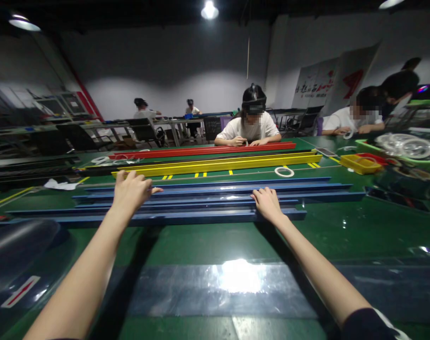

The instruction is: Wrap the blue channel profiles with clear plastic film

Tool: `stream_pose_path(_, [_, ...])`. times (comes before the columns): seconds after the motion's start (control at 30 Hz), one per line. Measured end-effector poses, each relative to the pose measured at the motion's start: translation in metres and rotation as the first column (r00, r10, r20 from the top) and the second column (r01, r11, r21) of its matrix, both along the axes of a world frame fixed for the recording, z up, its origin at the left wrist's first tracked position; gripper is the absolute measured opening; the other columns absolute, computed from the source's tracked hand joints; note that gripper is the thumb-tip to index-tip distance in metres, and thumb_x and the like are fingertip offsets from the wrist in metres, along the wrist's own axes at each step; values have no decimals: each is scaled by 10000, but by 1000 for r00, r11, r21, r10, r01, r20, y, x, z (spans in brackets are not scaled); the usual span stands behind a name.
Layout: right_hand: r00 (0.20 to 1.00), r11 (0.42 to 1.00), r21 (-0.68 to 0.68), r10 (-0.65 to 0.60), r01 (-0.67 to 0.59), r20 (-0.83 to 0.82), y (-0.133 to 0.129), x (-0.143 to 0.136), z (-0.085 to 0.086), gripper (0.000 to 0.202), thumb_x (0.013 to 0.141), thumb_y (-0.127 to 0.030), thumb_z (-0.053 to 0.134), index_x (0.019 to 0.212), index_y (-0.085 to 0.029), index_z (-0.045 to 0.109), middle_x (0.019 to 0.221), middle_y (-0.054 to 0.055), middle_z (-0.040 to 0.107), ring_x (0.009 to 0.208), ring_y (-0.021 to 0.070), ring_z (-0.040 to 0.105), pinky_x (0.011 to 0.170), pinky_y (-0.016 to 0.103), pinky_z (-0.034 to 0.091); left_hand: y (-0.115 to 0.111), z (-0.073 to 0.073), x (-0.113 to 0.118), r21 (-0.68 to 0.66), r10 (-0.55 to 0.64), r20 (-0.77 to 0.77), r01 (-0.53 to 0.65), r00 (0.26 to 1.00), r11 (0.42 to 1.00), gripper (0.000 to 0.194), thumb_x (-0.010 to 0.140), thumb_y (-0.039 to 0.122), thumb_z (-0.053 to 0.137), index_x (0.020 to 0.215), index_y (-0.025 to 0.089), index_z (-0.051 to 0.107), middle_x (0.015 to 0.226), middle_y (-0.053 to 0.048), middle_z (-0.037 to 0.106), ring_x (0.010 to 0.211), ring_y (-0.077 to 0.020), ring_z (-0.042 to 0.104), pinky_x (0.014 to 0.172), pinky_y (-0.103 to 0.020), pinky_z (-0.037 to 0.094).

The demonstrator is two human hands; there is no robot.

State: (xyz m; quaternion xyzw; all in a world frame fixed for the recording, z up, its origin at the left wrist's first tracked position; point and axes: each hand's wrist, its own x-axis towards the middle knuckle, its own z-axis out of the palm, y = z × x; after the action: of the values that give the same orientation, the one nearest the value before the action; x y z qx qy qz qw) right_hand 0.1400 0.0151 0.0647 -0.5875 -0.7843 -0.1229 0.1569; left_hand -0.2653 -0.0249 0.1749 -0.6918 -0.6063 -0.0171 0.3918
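Several long blue channel strips (215, 218) lie side by side across the green table in front of me. My left hand (131, 191) is over their left part, its fingers curled and its thumb pointing right. What those fingers hold, if anything, is hidden behind the hand. Toward the right end of the nearer strips, my right hand (267, 204) has its fingers bent over the edge of a blue strip. My forearms cast dark shadows on the table below.
Yellow strips (218, 165) and red strips (200, 151) lie farther back. A white tape ring (284, 172) and a yellow tray (360, 164) are to the right. A clear sheet (165, 288) spans the front; a curved clear roll (20, 250) sits left. A co-worker (250, 125) sits opposite.
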Motion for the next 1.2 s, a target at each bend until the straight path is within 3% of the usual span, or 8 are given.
stream_pose_path(0.13, [1000,1000,20,3,-3,-13,11,-20,-4,314,927,-363,354,928,-186,613,937,117,639,925,250,474,764,352,268,7,1,4,60,27,16,-28,1000,998,416,881,427,364,722,153,633,837,-97,583,993,-272,457,918,-458,216])
stream_pose_path(0.23, [999,1000,5,10,-10,-36,19,-30,-9,287,915,-355,389,934,-178,613,957,132,628,947,258,475,778,360,281,7,-12,16,57,0,99,-5,995,998,214,821,274,450,822,179,641,1019,-131,564,1078,-316,419,920,-483,236])
stream_pose_path(0.33, [998,999,-14,34,-35,-61,25,-36,-14,249,909,-318,411,931,-172,611,968,128,624,952,253,482,779,354,296,6,-36,38,-13,-77,222,82,972,997,248,783,192,470,973,215,628,1186,-118,525,1170,-322,368,948,-500,228])
stream_pose_path(0.43, [995,998,-20,61,-62,-77,28,-41,-18,225,903,-304,424,911,-183,613,959,111,627,946,241,489,774,343,309,2,-64,73,-137,-125,342,181,931,974,270,806,278,493,1034,220,626,1202,-124,539,1193,-331,360,967,-506,229])
stream_pose_path(0.6, [993,998,-15,63,-65,-102,28,-48,-25,238,895,-336,438,856,-193,624,933,97,631,929,233,494,778,339,311,-10,-109,140,-313,-228,446,390,865,866,388,894,404,384,1218,248,528,1291,-86,509,1225,-256,375,981,-420,292])
stream_pose_path(0.7, [983,997,62,55,-44,-176,23,-48,-24,265,910,-314,391,852,-188,617,907,85,636,907,220,502,793,333,304,-16,-129,165,-341,-240,499,443,833,829,460,897,460,362,1291,243,457,1357,-86,454,1257,-253,364,988,-418,311])
stream_pose_path(0.87, [943,980,180,-15,80,-333,3,-36,-17,297,917,-246,320,902,-164,604,891,90,641,885,206,520,812,319,295,-22,-148,171,-272,-242,532,435,811,858,476,902,452,359,1330,249,409,1405,-77,402,1302,-244,325,1034,-429,278])
stream_pose_path(1.2, [969,987,160,8,33,-249,-36,21,-30,306,906,-298,358,826,-176,627,887,68,674,873,196,548,819,311,293,-24,-157,159,-151,-165,610,318,775,936,411,914,411,318,1220,240,533,1325,-76,499,1278,-255,362,1063,-459,205])
